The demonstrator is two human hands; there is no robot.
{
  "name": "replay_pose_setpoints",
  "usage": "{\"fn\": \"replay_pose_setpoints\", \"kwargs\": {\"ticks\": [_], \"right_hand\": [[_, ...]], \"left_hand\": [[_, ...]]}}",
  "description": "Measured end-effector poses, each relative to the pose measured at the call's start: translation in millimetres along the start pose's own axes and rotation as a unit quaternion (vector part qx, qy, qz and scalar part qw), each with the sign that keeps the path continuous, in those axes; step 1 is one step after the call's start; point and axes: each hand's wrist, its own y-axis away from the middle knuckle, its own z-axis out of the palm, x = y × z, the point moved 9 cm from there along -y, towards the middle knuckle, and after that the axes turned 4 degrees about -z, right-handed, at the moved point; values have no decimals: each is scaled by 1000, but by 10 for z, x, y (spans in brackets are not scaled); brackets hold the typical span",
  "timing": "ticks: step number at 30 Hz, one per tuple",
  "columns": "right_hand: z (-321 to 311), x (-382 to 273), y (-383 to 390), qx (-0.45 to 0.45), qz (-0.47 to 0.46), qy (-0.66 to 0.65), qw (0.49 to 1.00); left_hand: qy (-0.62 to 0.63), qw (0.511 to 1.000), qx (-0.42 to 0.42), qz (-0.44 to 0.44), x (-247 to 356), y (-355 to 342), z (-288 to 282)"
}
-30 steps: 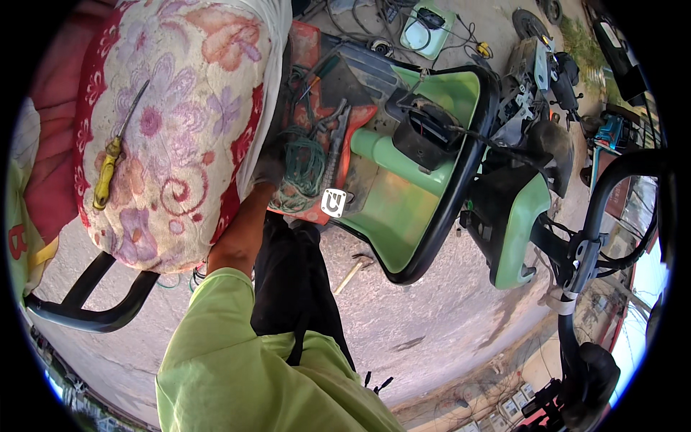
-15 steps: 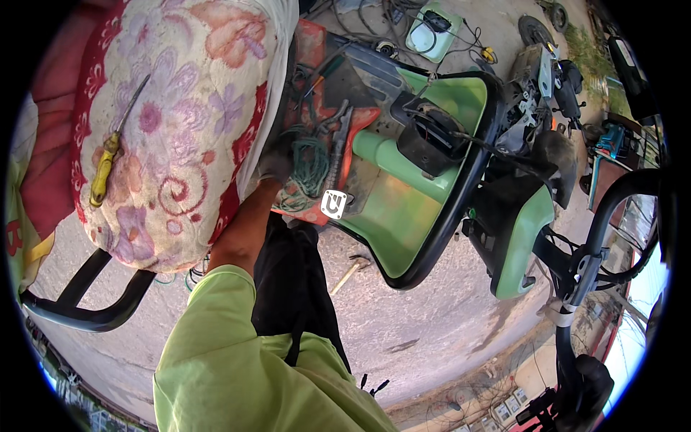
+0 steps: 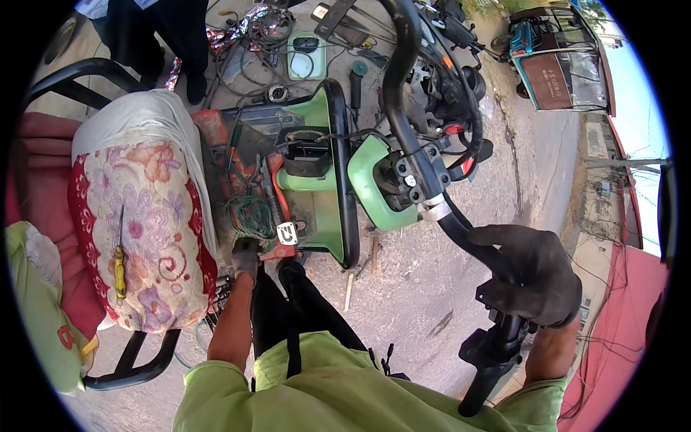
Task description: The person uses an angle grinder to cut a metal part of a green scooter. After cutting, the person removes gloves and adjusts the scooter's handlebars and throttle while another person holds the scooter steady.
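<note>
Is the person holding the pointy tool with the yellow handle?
No, the yellow-handled tool lies on the flowery cover, apart from the left hand and right hand.

A brown-sided three-wheeler (image 3: 556,78) stands upper right; another person's dark-trousered legs (image 3: 183,39), upper left.

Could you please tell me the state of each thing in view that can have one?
Right hand: gloved, closed around the handlebar
Left hand: gloved, down beside the green cord, grip unclear
Green cord: loosely coiled
Yellow-handled screwdriver: lying on the floral cover
Floral cover: spread pattern side up
Green panel: lying on the ground
</note>
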Motion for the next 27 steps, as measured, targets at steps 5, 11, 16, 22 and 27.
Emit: {"fn": "replay_pose_setpoints", "kwargs": {"ticks": [5, 11, 16, 22, 27], "right_hand": [[-66, -182, 156, 2, -87, 105, 991], [-158, -287, 228, 33, -197, 163, 966], [-113, -223, 116, 29, -230, 202, 952], [-101, -85, 119, 50, -209, 180, 960], [-74, -131, 66, 30, -218, 207, 953]], "left_hand": [[86, 980, -170, -48, 806, 1085, 251], [203, 908, -365, -19, 2267, 2121, 462], [155, 917, -364, 55, 3350, 2553, 622], [15, 921, -350, 171, 4299, 3019, 1076], [-144, 891, -303, 307, 4777, 3324, 1504]]}}
